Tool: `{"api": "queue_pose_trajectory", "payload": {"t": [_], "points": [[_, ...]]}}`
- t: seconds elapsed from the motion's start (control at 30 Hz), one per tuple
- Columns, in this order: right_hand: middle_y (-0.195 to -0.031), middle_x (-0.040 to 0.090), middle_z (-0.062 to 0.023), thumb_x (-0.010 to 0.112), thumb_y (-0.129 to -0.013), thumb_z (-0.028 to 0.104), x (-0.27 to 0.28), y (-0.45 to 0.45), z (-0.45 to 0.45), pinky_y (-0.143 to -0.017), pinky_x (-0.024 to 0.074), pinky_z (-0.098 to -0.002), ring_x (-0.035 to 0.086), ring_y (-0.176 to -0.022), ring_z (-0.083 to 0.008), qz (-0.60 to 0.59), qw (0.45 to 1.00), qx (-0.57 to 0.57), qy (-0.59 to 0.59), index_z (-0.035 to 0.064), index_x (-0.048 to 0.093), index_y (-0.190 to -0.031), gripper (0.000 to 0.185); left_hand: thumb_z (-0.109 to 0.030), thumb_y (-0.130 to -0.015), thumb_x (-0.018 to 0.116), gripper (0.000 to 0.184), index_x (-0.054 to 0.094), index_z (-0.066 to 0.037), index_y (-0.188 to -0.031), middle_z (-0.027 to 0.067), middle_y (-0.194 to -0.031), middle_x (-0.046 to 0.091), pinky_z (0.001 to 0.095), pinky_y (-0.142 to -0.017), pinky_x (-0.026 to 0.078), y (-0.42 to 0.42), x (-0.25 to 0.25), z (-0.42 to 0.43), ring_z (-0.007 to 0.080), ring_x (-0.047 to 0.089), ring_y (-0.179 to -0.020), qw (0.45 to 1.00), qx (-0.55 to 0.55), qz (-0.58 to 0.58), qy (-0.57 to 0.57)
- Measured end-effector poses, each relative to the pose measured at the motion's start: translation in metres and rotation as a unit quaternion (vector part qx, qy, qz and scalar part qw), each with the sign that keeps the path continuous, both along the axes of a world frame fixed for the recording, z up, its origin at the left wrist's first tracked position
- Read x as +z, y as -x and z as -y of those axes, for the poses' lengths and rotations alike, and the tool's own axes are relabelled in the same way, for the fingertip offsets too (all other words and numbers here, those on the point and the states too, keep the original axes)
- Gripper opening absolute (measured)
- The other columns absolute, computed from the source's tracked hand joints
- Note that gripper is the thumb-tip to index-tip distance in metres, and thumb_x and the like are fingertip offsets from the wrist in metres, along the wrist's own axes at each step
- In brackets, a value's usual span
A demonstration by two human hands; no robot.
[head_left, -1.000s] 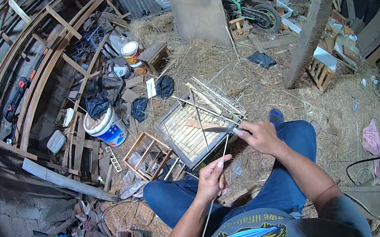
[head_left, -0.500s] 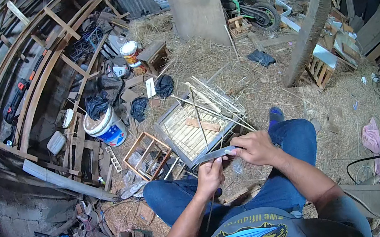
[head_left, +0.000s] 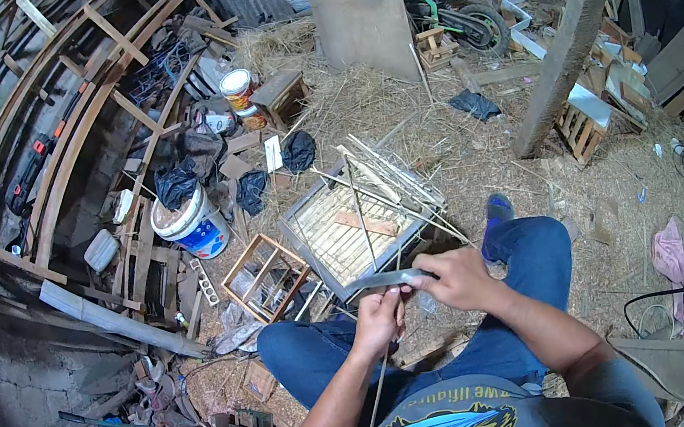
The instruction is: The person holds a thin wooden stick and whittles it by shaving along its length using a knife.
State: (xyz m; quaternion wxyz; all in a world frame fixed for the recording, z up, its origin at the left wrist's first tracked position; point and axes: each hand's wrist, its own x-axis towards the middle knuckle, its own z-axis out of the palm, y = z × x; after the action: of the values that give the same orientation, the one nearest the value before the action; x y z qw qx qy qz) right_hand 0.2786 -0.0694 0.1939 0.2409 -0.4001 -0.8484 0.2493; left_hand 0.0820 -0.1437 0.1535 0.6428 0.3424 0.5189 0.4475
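My right hand (head_left: 460, 278) is closed around the handle of a knife (head_left: 379, 281), whose flat blade points left across the front of my left hand. Pinched in my left hand (head_left: 378, 320) is a thin bamboo strip (head_left: 378, 391), its tail slanting down toward my shirt. The blade sits right at my left fingertips; whether its edge touches the strip I cannot tell. Just beyond both hands lies a dark-edged frame (head_left: 331, 280) with pale slats (head_left: 332, 238) across it. A flat brown wood piece (head_left: 365, 224) and several long thin strips (head_left: 380, 173) rest on top.
Left of the slatted frame is a small wooden frame (head_left: 245, 298), with a white-blue bucket (head_left: 202, 233) behind it. A leaning post (head_left: 557, 64) rises at right, near a slatted crate (head_left: 580, 136). A motorbike (head_left: 463, 17) stands at the back. Straw (head_left: 379, 108) covers the ground.
The knife blade has turned flatter, and my right hand has shifted slightly down and left. More of the strip shows below my left hand. The whole view has shifted slightly.
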Motion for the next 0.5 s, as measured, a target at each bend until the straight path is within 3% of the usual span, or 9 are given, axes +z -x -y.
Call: {"api": "queue_pose_trajectory", "payload": {"t": [0.1, 0.2, 0.3, 0.4, 0.5], "points": [[-0.067, 0.066, -0.006, 0.05, -0.101, 0.056, -0.011, -0.001, -0.008, -0.052, 0.0479, -0.045, 0.067, -0.06, -0.0283, -0.011, 1.0, -0.012, -0.02, 0.0205, 0.067, -0.094, 0.04, -0.031, -0.11, 0.047, 0.029, 0.059, -0.006, -0.103, -0.002, -0.051, 0.042, 0.0258, -0.035, 0.032, 0.004, 0.004, -0.001, 0.0094, 0.035, -0.036, 0.999, -0.028, 0.032, -0.02], [-0.067, 0.066, -0.0079, 0.053, -0.1, 0.055, -0.016, -0.026, -0.046, -0.054, 0.0493, -0.045, 0.068, -0.061, -0.0298, 0.051, 0.988, -0.144, 0.032, 0.0193, 0.068, -0.098, 0.039, -0.031, -0.111, 0.046, 0.03, 0.059, -0.006, -0.103, -0.0026, -0.05, 0.041, 0.0251, -0.035, 0.031, 0.006, 0.004, 0.007, 0.0088, 0.034, -0.036, 0.997, -0.042, 0.056, -0.016], [-0.067, 0.065, -0.0107, 0.058, -0.099, 0.048, 0.002, -0.041, -0.051, -0.057, 0.0484, -0.0444, 0.069, -0.065, -0.0311, -0.001, 0.984, -0.177, 0.035, 0.0158, 0.07, -0.095, 0.035, -0.032, -0.111, 0.045, 0.031, 0.06, -0.005, -0.108, -0.0026, -0.05, 0.041, 0.0248, -0.036, 0.032, 0.003, 0.009, 0.012, 0.0079, 0.036, -0.037, 0.999, -0.031, -0.003, -0.008], [-0.068, 0.065, -0.0118, 0.059, -0.099, 0.046, 0.002, -0.02, -0.02, -0.057, 0.0487, -0.0457, 0.068, -0.065, -0.0337, -0.026, 0.997, -0.071, 0.031, 0.0141, 0.068, -0.096, 0.033, -0.032, -0.111, 0.044, 0.033, 0.06, -0.004, -0.11, -0.0022, -0.052, 0.043, 0.0243, -0.037, 0.034, 0.0, 0.014, 0.005, 0.0078, 0.037, -0.037, 0.998, -0.002, -0.039, -0.043], [-0.073, 0.066, -0.0134, 0.06, -0.098, 0.044, 0.006, -0.002, 0.004, -0.057, 0.0489, -0.0481, 0.067, -0.069, -0.0373, -0.025, 1.0, 0.001, 0.004, 0.0139, 0.065, -0.098, 0.031, -0.025, -0.11, 0.047, 0.028, 0.062, -0.003, -0.103, -0.0014, -0.055, 0.049, 0.0245, -0.04, 0.037, -0.007, 0.007, 0.0, 0.0078, 0.042, -0.04, 0.997, 0.019, -0.051, -0.06]]}}
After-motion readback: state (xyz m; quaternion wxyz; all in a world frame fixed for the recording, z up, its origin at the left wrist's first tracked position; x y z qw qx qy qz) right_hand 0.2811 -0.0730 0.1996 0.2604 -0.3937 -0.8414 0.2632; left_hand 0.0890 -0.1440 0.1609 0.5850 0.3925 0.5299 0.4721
